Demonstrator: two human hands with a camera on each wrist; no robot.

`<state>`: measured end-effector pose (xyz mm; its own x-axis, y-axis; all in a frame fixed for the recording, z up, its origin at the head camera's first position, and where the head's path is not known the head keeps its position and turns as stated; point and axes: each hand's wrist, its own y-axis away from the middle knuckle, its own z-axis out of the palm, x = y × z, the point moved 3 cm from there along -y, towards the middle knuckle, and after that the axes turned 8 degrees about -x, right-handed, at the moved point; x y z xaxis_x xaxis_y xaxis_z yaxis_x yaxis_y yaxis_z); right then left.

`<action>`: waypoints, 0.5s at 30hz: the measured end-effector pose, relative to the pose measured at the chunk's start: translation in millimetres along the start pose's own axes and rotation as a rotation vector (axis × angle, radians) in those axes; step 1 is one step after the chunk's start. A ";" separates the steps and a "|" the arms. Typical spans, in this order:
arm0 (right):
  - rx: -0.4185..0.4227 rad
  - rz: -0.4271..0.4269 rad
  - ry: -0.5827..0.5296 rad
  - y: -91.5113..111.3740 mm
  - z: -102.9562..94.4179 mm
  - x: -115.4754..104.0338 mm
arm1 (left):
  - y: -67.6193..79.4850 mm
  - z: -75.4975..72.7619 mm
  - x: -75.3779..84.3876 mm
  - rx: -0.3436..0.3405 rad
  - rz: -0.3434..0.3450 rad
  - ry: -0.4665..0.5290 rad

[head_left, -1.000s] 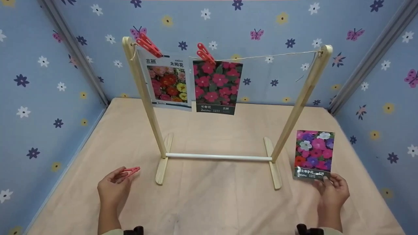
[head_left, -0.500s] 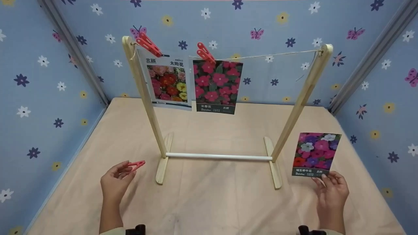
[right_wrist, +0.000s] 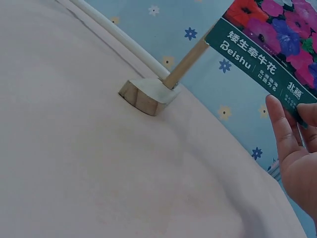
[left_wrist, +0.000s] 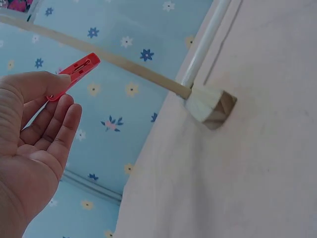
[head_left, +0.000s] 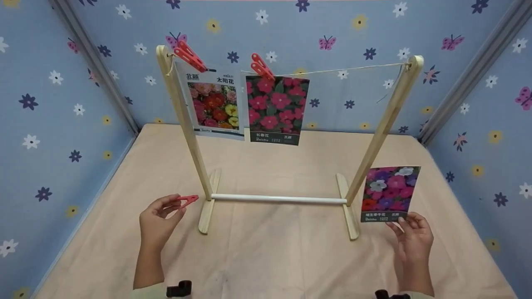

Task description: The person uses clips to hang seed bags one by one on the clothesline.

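Note:
My left hand point(head_left: 160, 224) pinches a red clothespin point(head_left: 189, 201) between thumb and fingers, left of the wooden stand's left foot point(head_left: 206, 218). The same clothespin point(left_wrist: 77, 74) points up and away in the left wrist view. On the right, my right hand point(head_left: 413, 238) holds a flower seed packet point(head_left: 390, 193) by its lower edge, upright, with pink, purple, red and white blooms. In the right wrist view the packet's dark green band point(right_wrist: 262, 62) faces the camera, thumb on its lower corner.
A string point(head_left: 353, 69) spans the stand's two posts. Two clothespins point(head_left: 262, 66) hold a white-bordered packet point(head_left: 214, 106) and a pink-flower packet point(head_left: 278, 110) on its left half. A white rod point(head_left: 278, 199) joins the feet. Patterned walls point(head_left: 332, 25) surround the cloth-covered table point(head_left: 266, 257).
My left hand has moved right and away from me with the clothespin. The right hand first raised and tilted its packet, then brought it leftward, closer to the right post.

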<state>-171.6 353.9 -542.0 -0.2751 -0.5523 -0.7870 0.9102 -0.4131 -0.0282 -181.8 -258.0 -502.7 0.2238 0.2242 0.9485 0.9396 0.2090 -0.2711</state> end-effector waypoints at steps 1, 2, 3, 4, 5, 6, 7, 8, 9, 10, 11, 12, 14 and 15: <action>-0.004 -0.006 0.007 0.7 2.7 0.8 | -0.8 2.5 2.0 -0.006 0.011 -0.004; -0.009 -0.013 0.013 1.6 5.5 1.5 | -1.5 5.2 3.7 -0.011 0.017 -0.004; -0.012 -0.018 0.020 2.4 8.1 2.3 | -1.9 7.7 5.8 -0.016 0.025 -0.006; -0.018 -0.024 0.023 3.2 10.8 3.0 | -2.2 10.4 8.1 -0.022 0.036 -0.004; -0.028 -0.031 0.027 4.2 13.5 3.4 | -2.3 13.0 10.4 -0.027 0.045 0.003; -0.033 -0.036 0.024 4.9 15.8 3.9 | -2.2 15.7 13.4 -0.033 0.054 0.009; -0.041 -0.043 0.025 5.6 18.2 4.2 | -2.0 18.4 17.5 -0.037 0.062 0.015; -0.050 -0.047 0.023 6.5 20.4 4.3 | -1.6 21.2 22.5 -0.042 0.070 0.020; -0.059 -0.052 0.022 7.3 22.7 4.4 | -1.1 24.0 28.8 -0.045 0.082 0.019; -0.068 -0.056 0.022 8.0 24.7 4.6 | -0.8 26.8 35.0 -0.050 0.092 0.021; -0.075 -0.059 0.021 8.5 26.6 4.6 | -0.5 29.5 41.4 -0.053 0.102 0.018; -0.080 -0.060 0.020 9.2 28.5 4.7 | -0.4 32.2 47.9 -0.057 0.111 0.013; -0.093 -0.061 0.024 10.3 32.5 4.3 | -0.8 37.1 59.3 -0.066 0.132 0.009; -0.099 -0.062 0.026 10.7 34.4 4.2 | -1.4 39.2 63.9 -0.071 0.143 0.009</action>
<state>-173.7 322.3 -524.4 -0.3248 -0.5080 -0.7977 0.9181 -0.3720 -0.1370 -178.9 -206.6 -448.1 0.3590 0.2384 0.9024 0.9136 0.1078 -0.3919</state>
